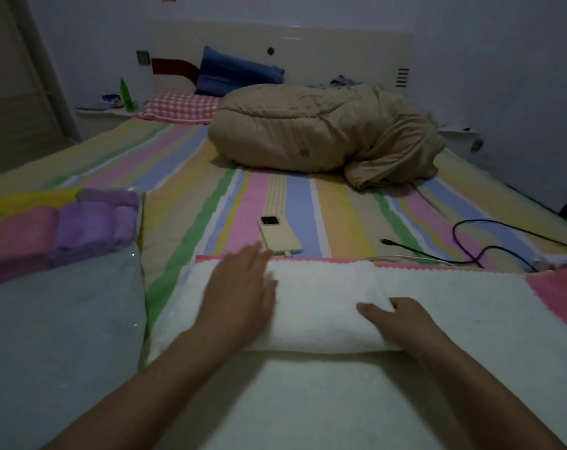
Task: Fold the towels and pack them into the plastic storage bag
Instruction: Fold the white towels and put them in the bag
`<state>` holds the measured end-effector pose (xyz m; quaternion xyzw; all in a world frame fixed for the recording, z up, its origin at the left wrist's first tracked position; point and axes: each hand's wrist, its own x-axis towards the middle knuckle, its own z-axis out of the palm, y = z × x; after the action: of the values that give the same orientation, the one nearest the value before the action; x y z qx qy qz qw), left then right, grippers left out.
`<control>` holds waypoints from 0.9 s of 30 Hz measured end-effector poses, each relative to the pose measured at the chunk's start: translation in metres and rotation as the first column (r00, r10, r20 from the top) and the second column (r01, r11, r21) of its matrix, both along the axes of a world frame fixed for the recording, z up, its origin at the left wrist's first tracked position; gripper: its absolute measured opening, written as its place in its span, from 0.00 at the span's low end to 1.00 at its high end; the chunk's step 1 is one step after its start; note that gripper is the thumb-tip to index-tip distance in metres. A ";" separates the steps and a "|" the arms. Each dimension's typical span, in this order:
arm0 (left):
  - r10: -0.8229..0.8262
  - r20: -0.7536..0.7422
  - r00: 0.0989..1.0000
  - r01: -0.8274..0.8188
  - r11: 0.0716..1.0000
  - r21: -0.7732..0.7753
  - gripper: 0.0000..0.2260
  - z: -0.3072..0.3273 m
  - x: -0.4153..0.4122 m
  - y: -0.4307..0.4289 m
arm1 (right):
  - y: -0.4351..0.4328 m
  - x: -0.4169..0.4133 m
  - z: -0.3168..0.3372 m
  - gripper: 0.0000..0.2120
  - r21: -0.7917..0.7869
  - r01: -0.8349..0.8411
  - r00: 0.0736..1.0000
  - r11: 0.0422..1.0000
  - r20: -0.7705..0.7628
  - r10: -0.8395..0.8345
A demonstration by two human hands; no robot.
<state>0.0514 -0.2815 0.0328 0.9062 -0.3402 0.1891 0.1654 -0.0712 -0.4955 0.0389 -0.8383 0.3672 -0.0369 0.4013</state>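
A white towel [324,319] with pink edging lies spread on the bed in front of me, its near part rolled or folded into a thick band. My left hand [239,293] lies flat on the towel's left part, fingers straight. My right hand [402,319] grips the rolled band, thumb on top and fingers tucked under a fold. To the left lies the clear plastic storage bag [64,319], holding folded pink, purple and yellow towels [61,228] at its far end.
A cream phone [280,237] lies just beyond the towel. A black cable [470,245] curls at right. A bunched tan quilt [324,131] and pillows [239,73] sit at the bed's head. The striped sheet [184,177] shows between them.
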 end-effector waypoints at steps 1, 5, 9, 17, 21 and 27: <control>-0.029 -0.037 0.999 0.030 0.999 0.038 0.27 0.002 -0.009 -0.011 | 0.001 -0.002 0.007 0.18 0.141 0.022 0.995 0.990 0.093 -0.036; 0.000 -0.254 0.967 0.070 0.962 0.266 0.27 0.000 -0.032 -0.040 | -0.016 -0.023 0.036 0.11 0.544 0.061 0.943 0.837 0.245 -0.227; -0.006 -0.270 0.963 0.090 0.950 0.300 0.38 -0.030 -0.058 -0.061 | -0.038 -0.046 0.024 0.17 0.710 0.190 0.883 0.679 0.178 -0.434; -0.005 -0.159 0.987 0.031 0.986 0.161 0.29 -0.064 -0.069 -0.058 | 0.008 -0.066 -0.007 0.19 0.974 -0.166 0.619 0.155 0.225 -0.753; -0.024 -0.163 0.986 0.045 0.991 0.122 0.29 -0.065 -0.071 -0.057 | 0.046 -0.049 -0.020 0.18 0.881 0.040 0.574 0.471 0.366 -0.733; -0.283 -0.564 0.776 -0.195 0.742 -0.641 0.12 -0.013 -0.056 -0.024 | 0.089 -0.020 0.001 0.20 -0.004 0.244 0.764 0.970 0.617 -0.190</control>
<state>-0.0044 -0.3050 0.0197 0.7850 -0.1963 -0.0199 0.5872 -0.0913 -0.4065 0.0397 -0.7490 0.3100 -0.3677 0.4557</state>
